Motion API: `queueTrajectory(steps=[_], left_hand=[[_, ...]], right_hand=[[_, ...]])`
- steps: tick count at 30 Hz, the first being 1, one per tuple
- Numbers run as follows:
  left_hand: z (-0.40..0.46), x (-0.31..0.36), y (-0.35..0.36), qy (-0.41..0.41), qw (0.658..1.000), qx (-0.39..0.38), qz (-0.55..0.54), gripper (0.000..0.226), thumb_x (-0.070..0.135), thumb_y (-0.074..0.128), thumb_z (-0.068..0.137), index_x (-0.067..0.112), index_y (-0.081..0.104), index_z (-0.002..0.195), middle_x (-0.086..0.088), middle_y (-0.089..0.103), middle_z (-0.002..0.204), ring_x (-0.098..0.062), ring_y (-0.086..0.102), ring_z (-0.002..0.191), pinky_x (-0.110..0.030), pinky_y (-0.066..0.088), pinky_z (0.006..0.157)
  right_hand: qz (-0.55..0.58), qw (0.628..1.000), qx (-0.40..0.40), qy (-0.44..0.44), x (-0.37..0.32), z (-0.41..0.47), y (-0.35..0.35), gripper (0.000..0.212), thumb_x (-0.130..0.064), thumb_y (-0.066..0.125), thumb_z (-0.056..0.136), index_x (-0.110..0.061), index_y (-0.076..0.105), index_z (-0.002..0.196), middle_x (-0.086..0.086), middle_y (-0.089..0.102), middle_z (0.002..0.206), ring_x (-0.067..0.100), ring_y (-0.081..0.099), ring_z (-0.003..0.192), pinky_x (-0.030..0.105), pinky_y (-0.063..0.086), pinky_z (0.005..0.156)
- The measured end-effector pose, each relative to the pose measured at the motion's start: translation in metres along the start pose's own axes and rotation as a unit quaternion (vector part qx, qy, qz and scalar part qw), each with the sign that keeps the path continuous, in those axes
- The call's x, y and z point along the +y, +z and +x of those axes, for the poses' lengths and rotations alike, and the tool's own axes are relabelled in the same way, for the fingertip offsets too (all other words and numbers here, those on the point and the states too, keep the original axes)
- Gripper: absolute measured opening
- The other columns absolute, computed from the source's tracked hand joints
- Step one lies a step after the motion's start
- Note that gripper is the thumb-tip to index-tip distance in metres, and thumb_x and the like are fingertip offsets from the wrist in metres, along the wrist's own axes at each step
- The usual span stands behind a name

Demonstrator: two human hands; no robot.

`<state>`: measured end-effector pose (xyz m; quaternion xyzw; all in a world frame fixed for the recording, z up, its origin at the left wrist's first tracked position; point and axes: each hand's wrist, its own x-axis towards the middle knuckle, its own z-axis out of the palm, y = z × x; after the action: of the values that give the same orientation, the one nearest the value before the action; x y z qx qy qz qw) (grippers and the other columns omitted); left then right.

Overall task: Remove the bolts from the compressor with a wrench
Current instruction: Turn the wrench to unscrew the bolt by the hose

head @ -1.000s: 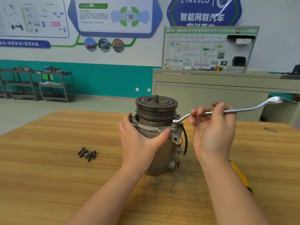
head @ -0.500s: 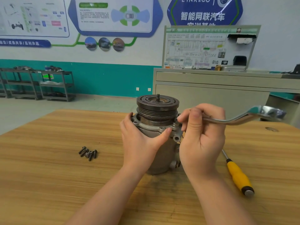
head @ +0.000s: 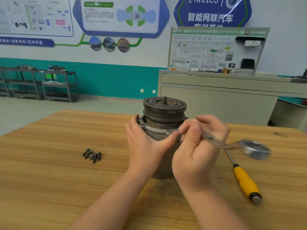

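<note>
Head view: your right hand has swung the wrench round toward you since half a second ago. Then its free ring end sat high, out to the right above the table edge; now that end hangs low and blurred, just above the screwdriver's shaft. A second ago the handle pointed away to the right at full stretch. Your right fingers curl round the wrench shank, close against the compressor's flange; its working end is hidden behind your hand, so you cannot tell from this frame whether it sits on a bolt.

Your left hand has not shifted: it grips the compressor from the left, thumb across the front of the flange, fingers wrapped behind. The compressor stands upright mid-table, pulley face up, short threaded shaft at the top.

Loose bolts lie in a small cluster to the left, well apart from the compressor, same spot as before. Yellow-handled screwdriver lies to the right of your right forearm, tip toward the compressor.

Surface: wooden table, pale grain, with a dark smudge around the compressor's base. Room: white and teal wall with posters, grey metal shelving far left, beige cabinet behind the table carrying a wiring-diagram board.
</note>
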<state>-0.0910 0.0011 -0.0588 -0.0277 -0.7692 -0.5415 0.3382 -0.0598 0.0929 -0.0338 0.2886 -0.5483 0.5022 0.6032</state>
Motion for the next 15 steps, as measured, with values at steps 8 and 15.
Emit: queueTrajectory(steps=[8,15], left_hand=[[-0.001,-0.001,0.001,0.006,1.0,-0.004,-0.004,0.122,0.067,0.076,0.053,0.016,0.021,0.15,0.01,0.027,0.13,-0.013,0.035,0.13,-0.024,0.028,0.105],[0.0,-0.002,0.001,0.006,1.0,-0.007,-0.004,0.121,0.066,0.077,0.054,0.016,0.021,0.149,0.005,0.03,0.137,-0.013,0.035,0.131,-0.025,0.03,0.107]], right_hand=[[0.286,0.841,0.22,0.403,0.028,0.04,-0.021,0.023,-0.018,0.028,0.106,-0.015,0.043,0.089,-0.005,0.042,0.049,0.013,0.043,0.046,0.018,0.03,0.042],[0.445,0.731,0.152,0.494,0.047,0.05,-0.039,0.023,-0.013,0.035,0.102,-0.012,0.053,0.088,0.005,0.055,0.062,0.02,0.06,0.059,0.022,0.044,0.05]])
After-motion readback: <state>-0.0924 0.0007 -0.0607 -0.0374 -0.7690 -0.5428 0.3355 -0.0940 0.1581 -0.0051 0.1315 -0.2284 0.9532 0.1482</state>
